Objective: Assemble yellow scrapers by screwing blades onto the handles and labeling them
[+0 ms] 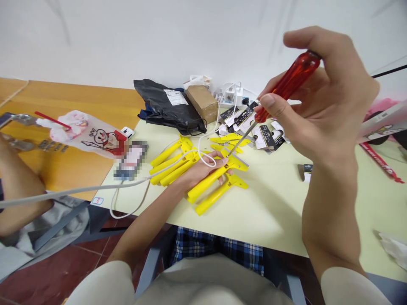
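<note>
My right hand (305,97) is raised at the upper right, pinching a screwdriver with a translucent red handle (292,80) between thumb and fingers. Its thin steel shaft (243,137) slants down, and the tip meets a yellow plastic part (210,180) near my left hand. My left hand (202,169) grips that part at the table's middle. A white cable (203,154) loops across the back of that hand. Several similar yellow parts (171,163) lie in a heap just left of it, with more (219,197) beside and below it.
Behind the parts are small black-and-white carded packets (244,120), a black plastic mailer (167,106), a cardboard box (202,103) and a power strip (230,99). A pixelated phone (131,160) and a printed plastic bag (89,133) lie left. Another person's arm (19,190) enters at the left edge.
</note>
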Tool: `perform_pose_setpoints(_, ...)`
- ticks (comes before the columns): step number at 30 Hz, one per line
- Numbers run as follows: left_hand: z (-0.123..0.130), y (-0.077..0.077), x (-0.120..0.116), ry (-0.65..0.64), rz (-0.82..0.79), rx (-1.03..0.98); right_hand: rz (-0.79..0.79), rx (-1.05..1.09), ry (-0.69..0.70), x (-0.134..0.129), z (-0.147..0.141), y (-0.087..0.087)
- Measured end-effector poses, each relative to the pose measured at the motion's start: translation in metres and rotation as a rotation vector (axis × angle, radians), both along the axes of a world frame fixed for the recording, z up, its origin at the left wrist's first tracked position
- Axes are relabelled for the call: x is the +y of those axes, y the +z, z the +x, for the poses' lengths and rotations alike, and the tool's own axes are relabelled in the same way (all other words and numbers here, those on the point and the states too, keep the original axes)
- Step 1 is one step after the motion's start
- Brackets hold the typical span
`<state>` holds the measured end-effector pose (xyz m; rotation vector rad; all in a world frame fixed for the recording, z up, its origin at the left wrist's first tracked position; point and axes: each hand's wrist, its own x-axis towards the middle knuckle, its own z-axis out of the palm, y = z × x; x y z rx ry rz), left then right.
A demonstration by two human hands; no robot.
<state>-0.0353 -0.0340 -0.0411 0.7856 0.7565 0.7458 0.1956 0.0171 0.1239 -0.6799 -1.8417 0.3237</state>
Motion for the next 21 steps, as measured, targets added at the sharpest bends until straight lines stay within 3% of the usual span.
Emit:
perform_pose_setpoints(5,0.002,0.003,0.000,0.020,-0.008,0.014,-0.017,-0.002,0.011,-0.003,-0.002,0.001)
perform_pose_setpoints(13,0.002,0.006,0.001,0.000,-0.015,0.024,-0.120,-0.005,-0.100,-0.015,-0.007,0.005)
perform_pose_setpoints(21,0.001,-0.001,0.001,-0.009,-0.023,0.014,-0.073,-0.013,0.071,-0.016,-0.008,0.005)
